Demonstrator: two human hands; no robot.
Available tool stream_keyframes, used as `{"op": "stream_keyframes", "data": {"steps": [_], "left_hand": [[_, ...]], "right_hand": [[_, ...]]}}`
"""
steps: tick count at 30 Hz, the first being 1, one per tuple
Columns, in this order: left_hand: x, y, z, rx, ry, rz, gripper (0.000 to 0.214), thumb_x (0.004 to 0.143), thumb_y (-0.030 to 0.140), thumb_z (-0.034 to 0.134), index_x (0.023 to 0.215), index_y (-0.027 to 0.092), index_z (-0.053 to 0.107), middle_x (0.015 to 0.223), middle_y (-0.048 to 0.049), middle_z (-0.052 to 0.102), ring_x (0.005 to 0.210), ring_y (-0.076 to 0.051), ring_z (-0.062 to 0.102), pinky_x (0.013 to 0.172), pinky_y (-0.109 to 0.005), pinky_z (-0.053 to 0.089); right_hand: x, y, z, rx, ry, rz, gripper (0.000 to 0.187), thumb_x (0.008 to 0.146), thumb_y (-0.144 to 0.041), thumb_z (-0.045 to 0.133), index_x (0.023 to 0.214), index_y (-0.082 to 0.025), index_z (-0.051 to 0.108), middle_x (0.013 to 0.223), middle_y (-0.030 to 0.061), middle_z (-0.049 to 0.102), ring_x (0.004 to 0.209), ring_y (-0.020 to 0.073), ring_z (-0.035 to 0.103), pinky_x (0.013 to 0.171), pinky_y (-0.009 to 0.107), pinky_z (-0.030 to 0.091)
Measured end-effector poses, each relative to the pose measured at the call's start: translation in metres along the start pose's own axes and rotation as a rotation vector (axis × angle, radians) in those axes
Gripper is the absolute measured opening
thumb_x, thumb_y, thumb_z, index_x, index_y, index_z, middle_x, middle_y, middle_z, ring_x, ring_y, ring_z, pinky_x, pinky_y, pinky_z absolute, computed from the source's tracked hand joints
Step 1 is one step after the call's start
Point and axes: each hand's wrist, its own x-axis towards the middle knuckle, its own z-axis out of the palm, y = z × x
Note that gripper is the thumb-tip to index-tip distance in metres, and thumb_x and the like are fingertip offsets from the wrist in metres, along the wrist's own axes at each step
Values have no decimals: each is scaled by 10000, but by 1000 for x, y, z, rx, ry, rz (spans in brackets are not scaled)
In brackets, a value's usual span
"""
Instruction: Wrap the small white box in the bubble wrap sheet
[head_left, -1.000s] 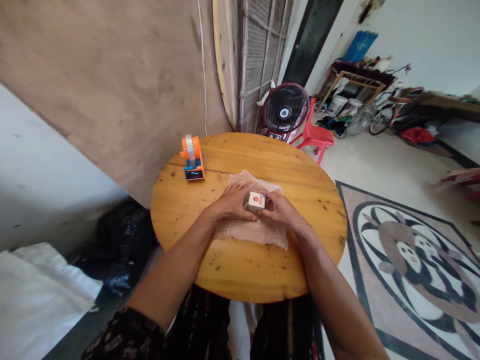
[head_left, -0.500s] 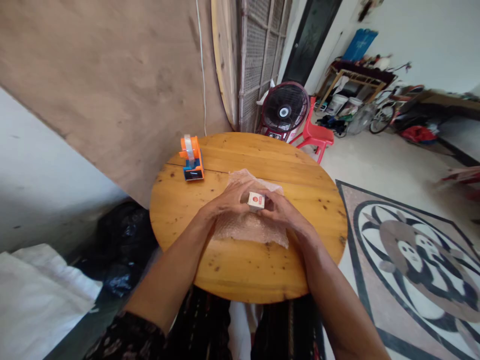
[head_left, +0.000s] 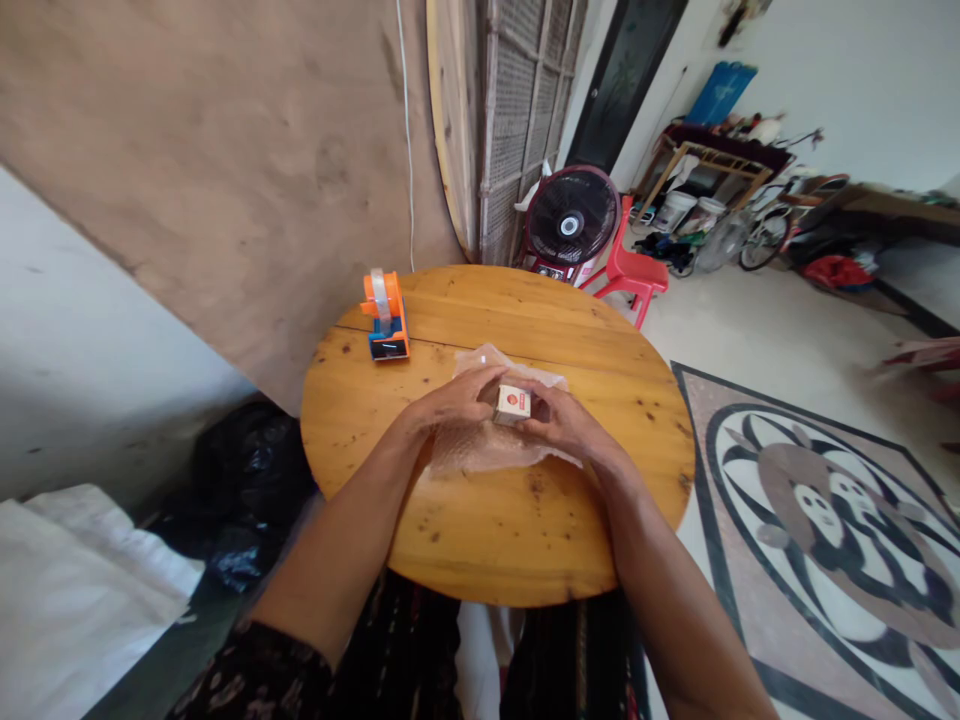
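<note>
A small white box (head_left: 514, 402) with red print on top sits between my hands, over a sheet of bubble wrap (head_left: 480, 450) on the round wooden table. My left hand (head_left: 457, 397) is curled at the box's left side, its thumb near the front corner and its fingers reaching behind. On the other side my right hand (head_left: 561, 415) grips the box, thumb at the front and fingers at the back. Parts of the wrap lie hidden under both hands.
An orange and blue tape dispenser (head_left: 387, 315) stands at the table's (head_left: 487, 545) back left. Beyond the far edge are a fan (head_left: 571, 215) and a red plastic chair (head_left: 634, 265). Black bags (head_left: 247, 460) lie on the floor at left.
The near edge of the bubble wrap has drawn in towards the box, baring more of the table in front. My hands and the box stay almost in place.
</note>
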Motion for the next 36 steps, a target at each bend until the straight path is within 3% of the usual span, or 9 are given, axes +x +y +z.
{"op": "stream_keyframes", "data": {"steps": [5, 11, 17, 20, 24, 26, 30, 36], "left_hand": [[-1, 3, -1, -13, -12, -11, 701, 566, 161, 484, 1266, 143, 488, 1312, -106, 551, 1199, -301, 506, 1028, -430, 393], [-1, 3, 1, -83, -20, 39, 684, 552, 119, 430, 1230, 150, 511, 1225, -66, 609, 1099, -253, 577, 959, -380, 461], [-5, 9, -1, 23, 164, -50, 675, 600, 130, 461, 1273, 154, 506, 1302, -72, 579, 1196, -261, 529, 1022, -400, 426], [-10, 23, -7, 43, 176, -18, 573, 643, 151, 482, 1210, 173, 564, 1237, -55, 623, 1153, -253, 560, 1011, -409, 436], [-28, 55, -11, 210, 108, 7, 412, 714, 189, 492, 1099, 221, 635, 1203, -28, 640, 1155, -237, 556, 1031, -412, 414], [-41, 68, -7, 400, 81, -31, 400, 720, 264, 565, 1111, 233, 641, 1271, -50, 598, 1225, -273, 502, 1070, -454, 361], [-67, 77, 11, 654, 29, -52, 573, 680, 357, 657, 1230, 216, 575, 1425, -126, 447, 1320, -335, 382, 1087, -522, 296], [-76, 72, 36, 730, 15, -60, 591, 686, 179, 590, 1270, 247, 531, 1441, -95, 433, 1364, -324, 314, 1126, -553, 201]], "right_hand": [[1, -1, 0, -6, -24, 8, 550, 729, -206, 632, 1270, -267, 555, 1060, 12, 693, 924, 231, 621, 822, 343, 464], [-1, 8, -1, -33, -4, -17, 648, 738, -292, 658, 1358, -248, 473, 1235, 67, 626, 1078, 278, 583, 935, 434, 431], [-1, 7, -5, 55, -32, -17, 592, 788, -343, 627, 1349, -227, 480, 1266, 70, 610, 1111, 271, 579, 965, 436, 431], [-1, 11, -3, 95, -26, -34, 544, 793, -347, 635, 1315, -250, 513, 1268, 47, 608, 1135, 257, 567, 989, 429, 423], [-3, 20, 2, 85, 17, 54, 605, 769, -397, 671, 1330, -245, 505, 1318, 70, 572, 1189, 269, 534, 1026, 449, 399], [-4, 22, 3, 102, 38, 75, 641, 770, -444, 668, 1349, -238, 488, 1341, 83, 552, 1206, 272, 522, 1037, 450, 392], [-9, 12, 0, 137, 78, 44, 608, 852, -508, 557, 1394, -264, 435, 1341, 67, 553, 1215, 260, 516, 1055, 453, 372], [-10, 0, -4, 182, 124, 14, 538, 950, -524, 341, 1433, -289, 376, 1476, 12, 412, 1375, 190, 345, 1168, 405, 205]]}}
